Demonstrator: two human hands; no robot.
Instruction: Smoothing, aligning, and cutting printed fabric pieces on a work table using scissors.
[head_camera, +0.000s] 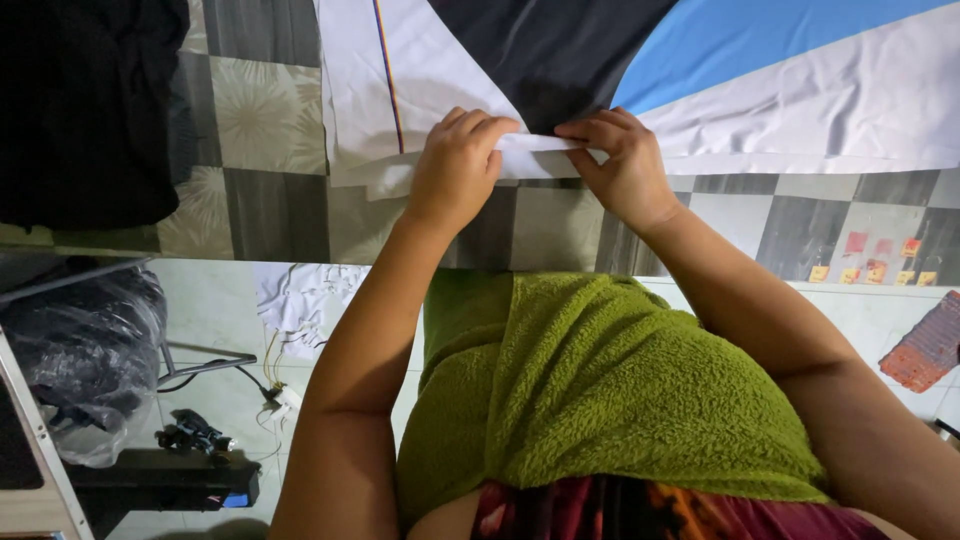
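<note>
Left hand and right hand both pinch the white cloth's folded edge, seemingly flat on the checkered counter.

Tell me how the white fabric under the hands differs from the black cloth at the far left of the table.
The white fabric is pale and spread flat; the black cloth is dark and lies bunched. The white fabric carries a thin coloured stripe; the black cloth looks plain. The left hand and right hand pinch the white fabric's folded edge; no hand touches the black cloth. Both rest on the checked tabletop.
</note>
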